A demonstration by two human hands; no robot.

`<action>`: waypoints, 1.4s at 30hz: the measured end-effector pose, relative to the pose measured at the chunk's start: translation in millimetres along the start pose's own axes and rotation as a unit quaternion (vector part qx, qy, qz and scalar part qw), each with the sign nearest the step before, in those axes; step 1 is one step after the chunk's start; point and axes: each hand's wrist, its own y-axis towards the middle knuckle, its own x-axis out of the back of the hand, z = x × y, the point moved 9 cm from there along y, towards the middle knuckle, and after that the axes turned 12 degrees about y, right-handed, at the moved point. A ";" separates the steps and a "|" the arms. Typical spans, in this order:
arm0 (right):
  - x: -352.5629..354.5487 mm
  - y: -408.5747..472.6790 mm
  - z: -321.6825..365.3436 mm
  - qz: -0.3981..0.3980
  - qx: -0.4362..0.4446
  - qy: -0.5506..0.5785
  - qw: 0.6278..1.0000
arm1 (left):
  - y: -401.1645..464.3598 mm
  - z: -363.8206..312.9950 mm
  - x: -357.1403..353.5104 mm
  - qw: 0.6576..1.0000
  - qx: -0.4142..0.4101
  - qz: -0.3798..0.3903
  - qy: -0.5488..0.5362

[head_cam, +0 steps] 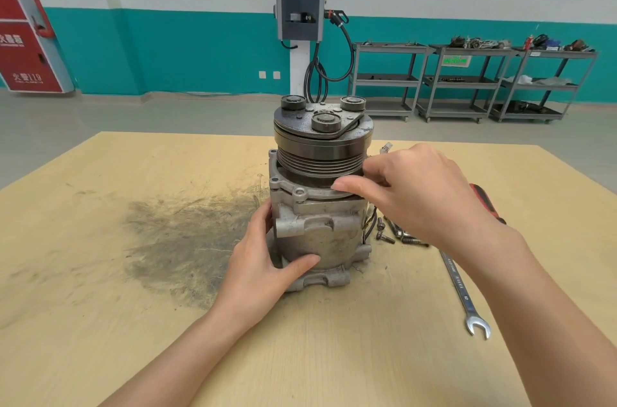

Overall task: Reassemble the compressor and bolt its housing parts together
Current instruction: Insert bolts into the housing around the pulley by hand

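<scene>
The compressor [329, 233] stands upright in the middle of the wooden table [100, 239], its dark grooved pulley and clutch plate [322, 136] on top. My left hand [263, 259] grips the lower grey housing from the left, thumb across its front. My right hand [414, 193] is at the right of the upper flange just under the pulley, fingers curled there; whether they pinch a bolt is hidden. Several loose bolts [395, 234] lie on the table right of the compressor.
A combination wrench [462, 289] lies on the right of the table, with a red-handled tool [487, 203] partly behind my right wrist. A dark grease smear [187, 239] covers the table to the left. Metal carts [467, 83] and a charging post [300, 22] stand at the far wall.
</scene>
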 end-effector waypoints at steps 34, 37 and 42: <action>-1.3 -0.5 -4.5 -0.001 -0.020 0.040 0.999 | 0.3 -6.5 2.7 1.000 -0.021 -0.004 0.008; -1.9 0.1 -6.1 0.006 -0.030 0.048 0.998 | 0.2 -6.7 2.7 1.000 -0.022 -0.002 0.003; -1.6 -1.5 -10.3 0.031 -0.036 0.061 0.997 | 0.4 -8.9 3.9 1.000 -0.024 -0.004 0.003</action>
